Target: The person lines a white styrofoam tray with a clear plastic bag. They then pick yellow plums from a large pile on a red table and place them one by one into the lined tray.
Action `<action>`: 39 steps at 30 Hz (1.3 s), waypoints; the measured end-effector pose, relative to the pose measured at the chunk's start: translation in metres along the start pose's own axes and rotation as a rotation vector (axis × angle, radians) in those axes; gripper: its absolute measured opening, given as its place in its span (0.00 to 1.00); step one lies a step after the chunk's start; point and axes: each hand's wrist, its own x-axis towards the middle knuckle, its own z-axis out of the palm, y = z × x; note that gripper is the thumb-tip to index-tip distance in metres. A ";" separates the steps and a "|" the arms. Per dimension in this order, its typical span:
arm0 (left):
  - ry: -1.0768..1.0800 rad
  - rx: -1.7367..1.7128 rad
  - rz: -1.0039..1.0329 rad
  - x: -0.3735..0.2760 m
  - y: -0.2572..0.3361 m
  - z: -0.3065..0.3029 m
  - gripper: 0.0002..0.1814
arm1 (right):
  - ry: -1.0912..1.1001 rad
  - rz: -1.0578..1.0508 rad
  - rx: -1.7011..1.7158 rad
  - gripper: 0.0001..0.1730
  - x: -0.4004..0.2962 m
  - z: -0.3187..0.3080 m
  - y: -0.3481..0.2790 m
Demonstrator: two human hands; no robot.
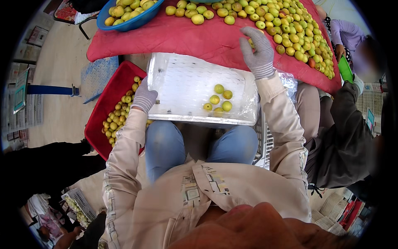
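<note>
A white foam box (189,82) lined with clear plastic rests by my knees, with several yellow-green fruits (219,89) at its right side. My left hand (145,96), in a grey striped glove, grips the box's left rim. Over the red cloth (186,43), my gloved right hand (258,53) is raised with fingers curled and spread from the thumb. A fruit (251,43) shows between thumb and fingers; whether they touch it I cannot tell. Many more fruits (293,38) lie on the cloth to the right.
A blue basin (124,27) of fruit stands at the cloth's far left. Beside my left arm is a red crate (96,124) with fruit. A grey plastic crate (264,140) is at my right knee. People sit close on the right, one by a green basket (345,70).
</note>
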 end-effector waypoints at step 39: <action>0.021 -0.027 -0.068 -0.007 0.016 0.000 0.34 | -0.709 0.113 0.122 0.18 -0.057 0.024 -0.036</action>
